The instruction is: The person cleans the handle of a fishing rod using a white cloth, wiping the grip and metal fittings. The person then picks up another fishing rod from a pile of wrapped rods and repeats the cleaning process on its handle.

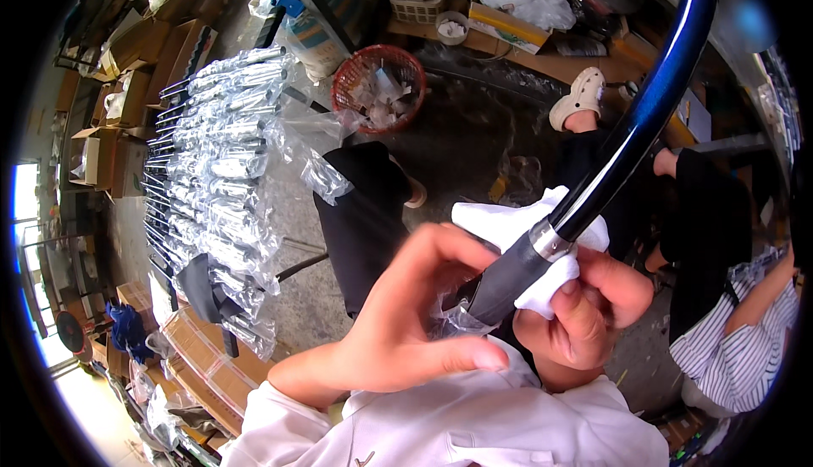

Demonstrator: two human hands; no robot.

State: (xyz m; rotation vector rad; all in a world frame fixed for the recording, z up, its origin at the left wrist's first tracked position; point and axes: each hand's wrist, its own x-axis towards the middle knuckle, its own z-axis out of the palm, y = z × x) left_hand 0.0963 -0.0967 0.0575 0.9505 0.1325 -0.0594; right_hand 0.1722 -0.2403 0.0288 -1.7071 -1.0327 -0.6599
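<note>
Workshop floor (305, 306) lies below a curved blue-black tube (656, 111), held ahead of the white shirt (398, 420). Right hand (580, 323): fingers clamped on white cloth (500, 220) at the metal collar (549, 240). Left hand (402, 310): thumb and fingers spread apart beside the dark grip sleeve (508, 279). For wiping, apparently the step in hand, press evenly and steady the sleeve.

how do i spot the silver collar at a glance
Find the long, glossy dark-blue tube curving down from the upper right. At its lower end sits the silver collar, between it and the dark grey sleeve, beside the white cloth. Its metallic band sets it apart from all three.
</note>
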